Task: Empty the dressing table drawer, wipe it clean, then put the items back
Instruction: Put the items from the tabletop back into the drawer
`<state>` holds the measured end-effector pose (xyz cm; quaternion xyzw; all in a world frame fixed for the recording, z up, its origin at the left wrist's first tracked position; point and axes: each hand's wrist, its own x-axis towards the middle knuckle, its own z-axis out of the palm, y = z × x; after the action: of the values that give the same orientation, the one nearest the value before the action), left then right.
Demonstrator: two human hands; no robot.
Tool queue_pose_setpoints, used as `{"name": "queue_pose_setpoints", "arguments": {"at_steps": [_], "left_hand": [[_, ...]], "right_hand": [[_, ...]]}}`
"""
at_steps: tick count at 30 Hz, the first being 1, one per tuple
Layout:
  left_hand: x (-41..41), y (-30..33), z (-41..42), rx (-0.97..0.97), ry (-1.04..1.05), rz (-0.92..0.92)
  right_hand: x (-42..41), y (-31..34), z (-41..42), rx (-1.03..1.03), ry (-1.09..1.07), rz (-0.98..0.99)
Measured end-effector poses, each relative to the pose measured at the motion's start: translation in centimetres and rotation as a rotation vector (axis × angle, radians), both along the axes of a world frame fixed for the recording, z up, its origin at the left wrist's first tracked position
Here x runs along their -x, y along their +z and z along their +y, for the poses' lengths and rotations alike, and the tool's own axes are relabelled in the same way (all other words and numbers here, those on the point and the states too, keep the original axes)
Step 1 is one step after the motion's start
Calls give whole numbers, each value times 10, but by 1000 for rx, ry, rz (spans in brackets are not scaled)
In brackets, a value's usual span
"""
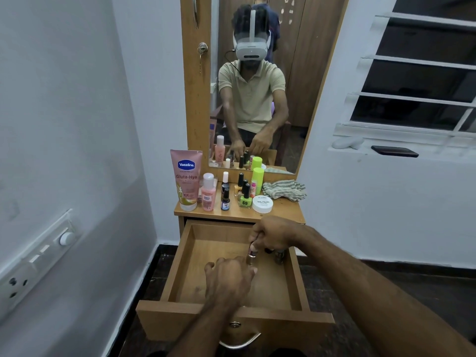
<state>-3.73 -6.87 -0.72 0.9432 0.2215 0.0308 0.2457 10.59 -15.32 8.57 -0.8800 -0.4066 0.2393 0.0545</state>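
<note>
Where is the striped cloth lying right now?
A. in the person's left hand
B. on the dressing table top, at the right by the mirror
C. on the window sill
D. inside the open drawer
B: the striped cloth lies crumpled on the dressing table top, right of the bottles and by the mirror, while both hands are down in the drawer.

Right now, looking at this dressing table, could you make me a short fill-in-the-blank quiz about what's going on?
1. The right hand pinches a small bottle over the open ____.
2. The big pink Vaseline tube stands at the ____ end of the tabletop.
3. The crumpled striped cloth lies on the tabletop beside the white ____.
4. The left hand is inside the drawer, holding ____.

Missing words: drawer; left; jar; nothing
</note>
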Motion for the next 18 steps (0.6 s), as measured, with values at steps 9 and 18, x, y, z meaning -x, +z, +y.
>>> {"name": "queue_pose_setpoints", "arguments": {"at_steps": [9,18], "left_hand": [[-2,-5,-1,-5,23,13],[-1,-8,0,-6,31,1]], "right_hand": [[-23,-3,-42,134,-71,-194],[-21,-35,-58,130,-75,-302]]}}
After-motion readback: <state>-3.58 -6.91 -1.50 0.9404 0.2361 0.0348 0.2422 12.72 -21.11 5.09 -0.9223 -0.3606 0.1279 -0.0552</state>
